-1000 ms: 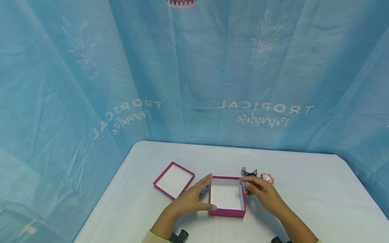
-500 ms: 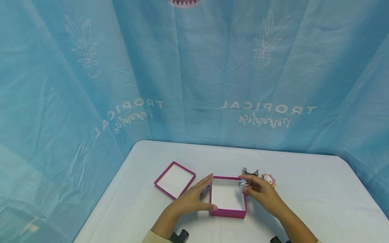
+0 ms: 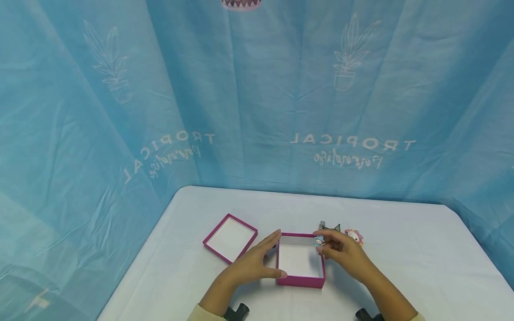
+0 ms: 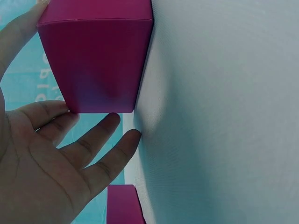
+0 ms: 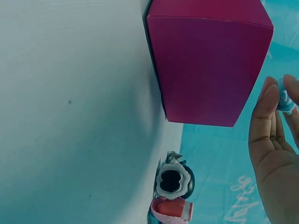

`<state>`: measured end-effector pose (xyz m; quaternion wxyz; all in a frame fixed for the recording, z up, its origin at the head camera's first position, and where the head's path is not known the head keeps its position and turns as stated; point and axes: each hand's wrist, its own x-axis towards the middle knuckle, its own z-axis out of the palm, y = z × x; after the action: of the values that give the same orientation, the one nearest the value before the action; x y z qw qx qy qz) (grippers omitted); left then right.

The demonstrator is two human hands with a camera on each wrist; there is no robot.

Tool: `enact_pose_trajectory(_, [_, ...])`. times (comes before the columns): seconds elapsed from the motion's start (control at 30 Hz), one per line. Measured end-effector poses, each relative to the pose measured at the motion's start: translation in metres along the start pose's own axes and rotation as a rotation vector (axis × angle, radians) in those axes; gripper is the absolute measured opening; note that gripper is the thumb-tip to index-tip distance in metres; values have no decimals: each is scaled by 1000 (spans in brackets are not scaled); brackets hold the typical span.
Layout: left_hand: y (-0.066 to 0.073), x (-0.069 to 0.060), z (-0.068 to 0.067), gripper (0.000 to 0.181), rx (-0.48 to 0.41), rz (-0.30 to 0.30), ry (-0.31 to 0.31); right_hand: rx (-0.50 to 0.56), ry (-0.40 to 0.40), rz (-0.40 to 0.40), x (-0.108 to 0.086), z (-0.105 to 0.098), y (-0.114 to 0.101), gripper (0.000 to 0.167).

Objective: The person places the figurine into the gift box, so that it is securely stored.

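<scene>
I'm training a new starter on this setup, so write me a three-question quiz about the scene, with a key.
1. True or false: the right hand pinches a small blue figure.
2. In the head view, where does the shallow lid lie relative to the box? A: inside it. B: to its left. C: to its right.
3. Fill in: in the head view, the ____ hand spans the box's left side.

Key:
1. True.
2. B.
3. Left, as in left hand.

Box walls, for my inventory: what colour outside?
Magenta outer walls, clearest in the right wrist view.
</scene>
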<state>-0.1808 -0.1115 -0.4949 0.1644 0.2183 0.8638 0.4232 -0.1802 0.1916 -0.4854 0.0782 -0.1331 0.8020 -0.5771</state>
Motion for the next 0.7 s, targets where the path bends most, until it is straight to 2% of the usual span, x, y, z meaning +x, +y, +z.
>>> enact_pose_trajectory(0.37, [-3,1,0,105,-15,8,-4,41,-35,-14,6,3,1,44])
enact_pose_trajectory(0.7, [-3,2,1,105,-18,-3,-7,-9,-22,-16,11,9,1,45])
